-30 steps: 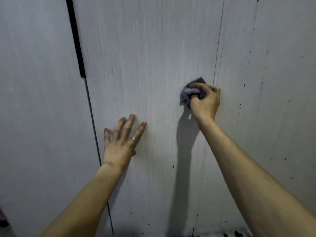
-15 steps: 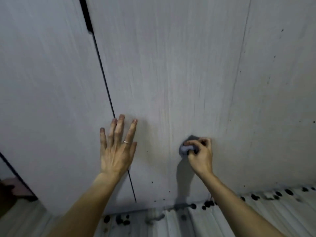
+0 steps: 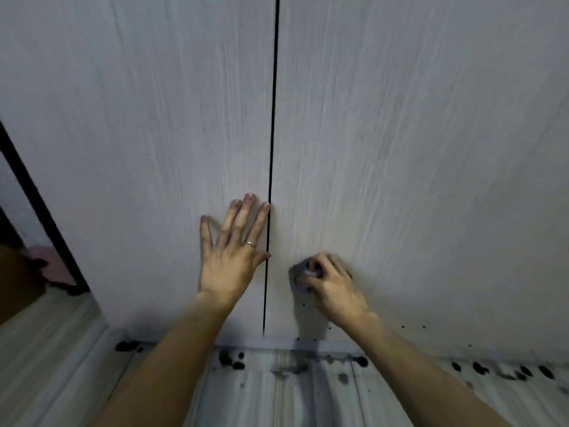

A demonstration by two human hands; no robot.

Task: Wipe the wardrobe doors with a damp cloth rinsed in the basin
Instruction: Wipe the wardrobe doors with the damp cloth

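Observation:
Two pale wood-grain wardrobe doors fill the view, the left door point(image 3: 138, 149) and the right door point(image 3: 415, 149), split by a dark vertical gap point(image 3: 272, 118). My left hand point(image 3: 229, 257) presses flat on the left door beside the gap, fingers spread, a ring on one finger. My right hand point(image 3: 331, 286) grips a bunched grey cloth point(image 3: 300, 277) against the lower part of the right door. Most of the cloth is hidden under my fingers. Small dark specks dot the door below the cloth.
A pale plank floor point(image 3: 308, 396) runs along the doors' foot, marked with several dark blotches point(image 3: 231, 360). At the far left a dark-edged opening point(image 3: 30, 186) shows a dim space with brownish and pinkish shapes point(image 3: 27, 266).
My right hand has carried the cloth down the door from about mid-height to near its foot. The view has tilted down and swung left, bringing in the floor; my left hand stays flat on the door.

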